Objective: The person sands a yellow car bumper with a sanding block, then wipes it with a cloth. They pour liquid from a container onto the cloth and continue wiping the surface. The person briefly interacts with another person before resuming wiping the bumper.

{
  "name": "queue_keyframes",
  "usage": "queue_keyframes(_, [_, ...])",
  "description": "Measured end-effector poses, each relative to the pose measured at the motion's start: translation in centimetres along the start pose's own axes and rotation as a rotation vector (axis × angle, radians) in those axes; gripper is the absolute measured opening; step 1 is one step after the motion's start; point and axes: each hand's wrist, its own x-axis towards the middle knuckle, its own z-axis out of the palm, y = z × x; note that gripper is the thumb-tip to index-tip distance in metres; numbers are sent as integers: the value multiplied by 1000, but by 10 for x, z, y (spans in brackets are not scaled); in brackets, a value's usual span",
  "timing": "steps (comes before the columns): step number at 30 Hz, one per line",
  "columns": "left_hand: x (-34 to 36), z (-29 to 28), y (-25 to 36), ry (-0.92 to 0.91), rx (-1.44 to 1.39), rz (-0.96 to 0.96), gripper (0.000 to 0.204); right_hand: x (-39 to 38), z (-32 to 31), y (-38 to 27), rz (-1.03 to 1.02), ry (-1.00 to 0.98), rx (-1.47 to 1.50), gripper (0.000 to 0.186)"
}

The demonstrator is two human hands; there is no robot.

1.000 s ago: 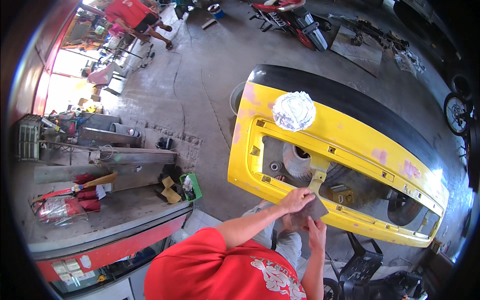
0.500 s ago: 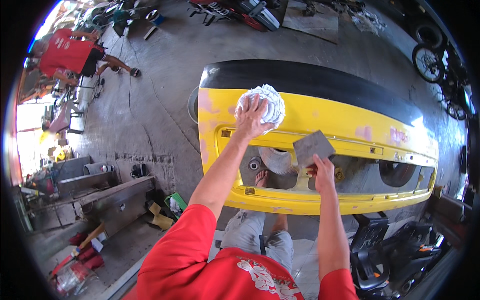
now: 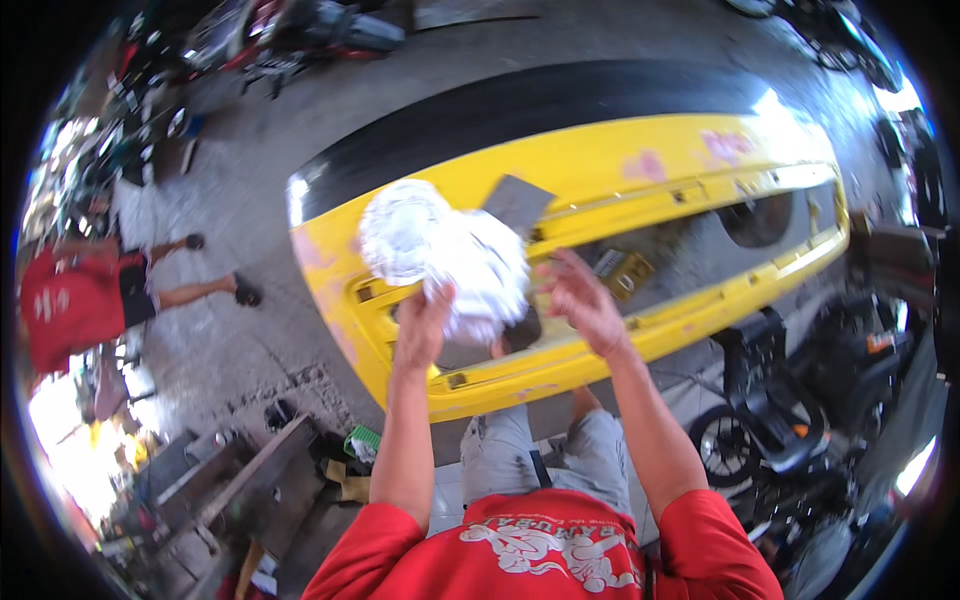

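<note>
A yellow vehicle panel (image 3: 740,150) with a black band and pink patches lies in front of me. A grey square sheet (image 3: 522,200) rests on it. My left hand (image 3: 428,320) grips loose white cloth (image 3: 480,270), blurred by motion, over the panel's opening. Just behind that cloth, a round white cloth bundle (image 3: 400,225) sits on the panel's left part. To the cloth's right, my right hand (image 3: 580,300) is raised with fingers apart and nothing visible in it, slightly smeared.
A person in red top and dark shorts (image 3: 70,300) is at far left. Motorbikes stand at the top (image 3: 320,30) and lower right (image 3: 760,410). Metal beams and clutter (image 3: 230,470) fill the lower left, beside a green basket (image 3: 362,443).
My right hand has let go of the grey sheet, now lying on the panel. My left hand has pulled cloth from the bundle toward me. The view has turned.
</note>
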Motion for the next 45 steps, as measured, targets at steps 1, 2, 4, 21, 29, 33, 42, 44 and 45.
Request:
queue_keyframes(1, [-19,29,-14,-71,61,-174,49,-29,-2,8,35,-29,34,87])
queue_keyframes(2, [-36,57,-32,-168,164,-431,49,-67,-12,12,37,-65,33,85])
queue_keyframes(4, [-77,107,-73,-401,227,-434,55,-123,-38,25,262,68,22,69])
queue_keyframes(21, [66,368,-545,12,1862,437,87,-394,-451,213,640,627,-569,39])
queue_keyframes(29, [155,400,-629,101,1508,-31,122,-390,-454,209,759,547,-521,35])
queue_keyframes(33, [145,395,-643,355,1689,288,112,-389,-454,213,683,594,-432,34])
queue_keyframes(42, [-108,331,-489,-11,1506,164,105,-373,-501,182,627,457,-526,52])
queue_keyframes(44, [-173,314,-442,-44,1422,3,109,-373,-503,161,693,462,-511,61])
queue_keyframes(45, [-203,305,-422,-52,1371,-79,115,-371,-503,148,680,365,-635,63])
